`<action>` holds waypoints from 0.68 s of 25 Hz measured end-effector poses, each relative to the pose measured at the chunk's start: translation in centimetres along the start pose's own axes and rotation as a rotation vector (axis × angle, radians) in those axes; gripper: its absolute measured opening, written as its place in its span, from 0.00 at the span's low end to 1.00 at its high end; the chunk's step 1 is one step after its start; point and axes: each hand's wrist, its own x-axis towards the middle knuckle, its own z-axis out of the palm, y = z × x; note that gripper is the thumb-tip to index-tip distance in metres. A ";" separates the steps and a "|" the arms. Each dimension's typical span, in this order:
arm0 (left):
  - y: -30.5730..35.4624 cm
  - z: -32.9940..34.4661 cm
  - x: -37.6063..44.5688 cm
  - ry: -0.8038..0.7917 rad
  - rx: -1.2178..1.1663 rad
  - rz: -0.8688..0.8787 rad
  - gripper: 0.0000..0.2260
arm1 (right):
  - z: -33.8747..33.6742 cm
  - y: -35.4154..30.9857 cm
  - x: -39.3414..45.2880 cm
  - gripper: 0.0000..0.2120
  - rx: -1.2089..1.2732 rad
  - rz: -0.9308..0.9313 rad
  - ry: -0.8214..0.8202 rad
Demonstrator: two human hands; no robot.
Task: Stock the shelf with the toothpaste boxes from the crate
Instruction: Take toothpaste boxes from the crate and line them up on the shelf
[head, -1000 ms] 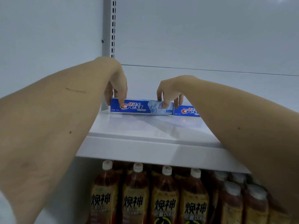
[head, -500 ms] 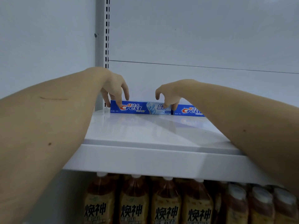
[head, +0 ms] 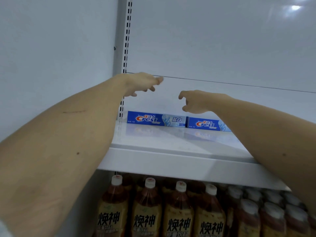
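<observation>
Two blue toothpaste boxes stand end to end at the back of the white shelf (head: 171, 142). The left box (head: 156, 119) sits in the back left corner; the right box (head: 207, 124) is partly hidden by my right forearm. My left hand (head: 142, 83) hovers above the left box, fingers spread, holding nothing. My right hand (head: 196, 101) hangs just above the gap between the boxes, fingers loosely curled and empty. Neither hand touches a box. The crate is out of view.
A slotted metal upright (head: 126, 53) runs up the back left corner beside the white back panel (head: 222, 48). Below the shelf, several brown tea bottles (head: 147, 209) with white caps fill the lower level.
Both hands have let go of the left toothpaste box and lifted up and away from it. The box stays at the back left of the shelf.
</observation>
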 end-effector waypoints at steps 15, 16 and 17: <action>6.5 7.6 -5.7 0.267 -0.475 -0.119 0.32 | -6.8 5.1 -12.0 0.32 0.753 0.238 0.220; 7.3 8.6 -6.8 0.262 -0.476 -0.131 0.32 | -7.2 5.8 -13.3 0.32 0.814 0.253 0.226; 8.3 9.6 -7.9 0.251 -0.480 -0.142 0.32 | -7.5 6.3 -14.5 0.33 0.873 0.268 0.226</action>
